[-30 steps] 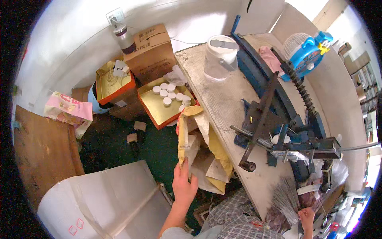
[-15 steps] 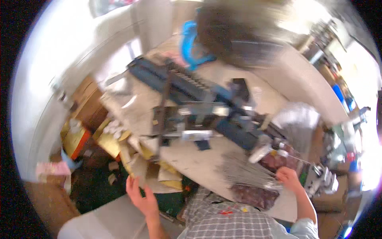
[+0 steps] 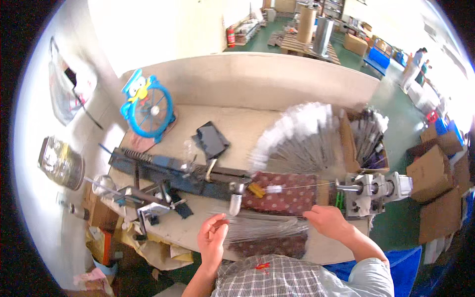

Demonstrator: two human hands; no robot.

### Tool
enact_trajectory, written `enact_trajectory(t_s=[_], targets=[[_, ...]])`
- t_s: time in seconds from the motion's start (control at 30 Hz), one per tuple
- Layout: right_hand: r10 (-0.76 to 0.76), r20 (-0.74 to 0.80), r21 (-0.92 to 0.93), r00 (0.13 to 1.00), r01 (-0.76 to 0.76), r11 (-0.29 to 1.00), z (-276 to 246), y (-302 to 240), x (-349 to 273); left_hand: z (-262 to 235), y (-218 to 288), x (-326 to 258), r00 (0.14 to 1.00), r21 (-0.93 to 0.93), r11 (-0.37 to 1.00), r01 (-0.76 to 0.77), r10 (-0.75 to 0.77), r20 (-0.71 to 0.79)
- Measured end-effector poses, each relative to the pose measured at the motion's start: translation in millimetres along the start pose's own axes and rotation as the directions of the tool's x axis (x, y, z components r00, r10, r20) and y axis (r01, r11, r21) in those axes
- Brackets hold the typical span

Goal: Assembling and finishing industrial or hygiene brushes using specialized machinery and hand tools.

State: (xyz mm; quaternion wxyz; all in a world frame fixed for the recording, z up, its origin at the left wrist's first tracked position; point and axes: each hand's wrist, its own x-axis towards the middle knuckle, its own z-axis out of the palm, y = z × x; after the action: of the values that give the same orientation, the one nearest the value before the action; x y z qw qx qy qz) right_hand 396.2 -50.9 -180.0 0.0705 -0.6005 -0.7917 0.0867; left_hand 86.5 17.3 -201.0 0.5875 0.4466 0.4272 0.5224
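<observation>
A bundle of thin grey metal wires (image 3: 267, 227) lies across the bench in front of me, over a maroon dotted cloth (image 3: 274, 247). My right hand (image 3: 329, 221) is at the bundle's right end, its fingertips pinched together on wire ends. By the left end is my left hand (image 3: 212, 242), fingers loosely curled, a gap to the thumb and nothing visible between them. Beyond the bundle, a thin wire with a white sleeve (image 3: 273, 189) stretches over more dotted cloth (image 3: 292, 200) toward a metal chuck unit (image 3: 368, 190). A yellow piece (image 3: 256, 190) sits near a silver knob (image 3: 236, 198).
A long dark rail fixture (image 3: 178, 173) runs along the bench. Behind stand a blue cartoon-character fan (image 3: 151, 109), a black box (image 3: 212, 140), and fanned, white-tipped wires (image 3: 302, 143) beside a carton (image 3: 350, 143). A low partition (image 3: 247, 81) closes the back; cartons (image 3: 430, 173) stand at right.
My view has swung toward the right and far side. The left hand has come from beside the bench to the bundle's left end, its fingers curling. My right hand stays at the right end.
</observation>
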Motion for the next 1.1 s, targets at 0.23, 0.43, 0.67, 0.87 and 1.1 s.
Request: enact_trajectory(t_s=[0.23,0.43,0.67,0.87,1.1], targets=[[0.003,0.038,-0.008,0.999,-0.002,1.000,21.4,14.0,-2.6,147.8,-10.9,55.3,0.630,0.390,0.533,-0.751,0.400,0.666],[0.142,0.038,0.027,0.989,-0.143,0.989,9.3,0.7,-4.9,217.2,-42.8,80.3,0.501,0.338,0.485,-0.806,0.257,0.826],[0.001,-0.072,-0.113,0.997,-0.009,0.994,3.6,-6.0,0.8,207.3,-62.7,129.9,0.409,0.434,-0.027,-0.901,0.285,0.867],[-0.116,-0.094,-0.452,0.989,0.061,0.890,-41.0,19.5,11.0,139.5,29.9,64.7,0.263,0.195,0.199,-0.961,0.421,0.868],[0.098,-0.135,-0.307,0.986,-0.136,0.942,-63.4,73.5,45.4,80.9,52.6,28.9,0.293,0.070,0.399,-0.914,0.531,0.795]])
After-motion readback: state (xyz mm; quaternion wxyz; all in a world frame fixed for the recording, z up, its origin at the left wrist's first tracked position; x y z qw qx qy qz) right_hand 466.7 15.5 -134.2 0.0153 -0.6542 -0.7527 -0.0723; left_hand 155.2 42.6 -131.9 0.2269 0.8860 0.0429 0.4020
